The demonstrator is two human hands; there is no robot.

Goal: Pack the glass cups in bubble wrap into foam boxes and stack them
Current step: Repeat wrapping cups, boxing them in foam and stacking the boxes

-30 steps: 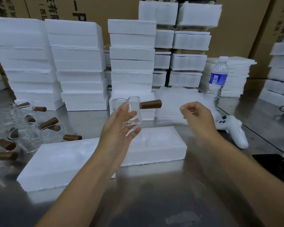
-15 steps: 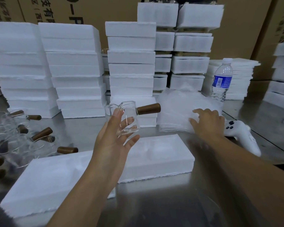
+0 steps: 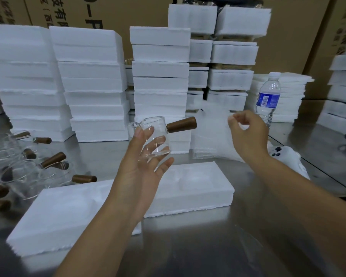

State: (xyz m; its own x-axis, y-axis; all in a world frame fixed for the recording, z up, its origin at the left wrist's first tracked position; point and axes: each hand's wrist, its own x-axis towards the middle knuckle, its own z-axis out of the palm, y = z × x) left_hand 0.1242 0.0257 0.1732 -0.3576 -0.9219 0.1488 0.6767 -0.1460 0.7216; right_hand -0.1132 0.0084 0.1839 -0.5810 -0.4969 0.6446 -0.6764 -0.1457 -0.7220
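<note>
While L hand [image 3: 140, 170] grips the glass cup [image 3: 154, 136], fingers curled behind its wall and thumb below, the cup sits tilted above the palm w/ its wooden handle [image 3: 181, 124] pointing toward R hand [image 3: 248, 136]. R hand is raised, thumb + forefinger pinched on what looks like the edge of a bubble wrap sheet [image 3: 214, 116]; blurred, so not 100% sure. Just under R hand: bubble wrap pile [image 3: 212, 148]. Below both hands, two foam box halves [image 3: 198, 182] lie flat on the metal table [image 3: 188, 246]. Left of L hand: more cups [image 3: 28, 172] on their sides. Beyond R hand: water bottle [image 3: 268, 98]; beside R wrist, a white controller [image 3: 284, 154]. Past the fingertips: foam box stacks [image 3: 160, 76].
</note>
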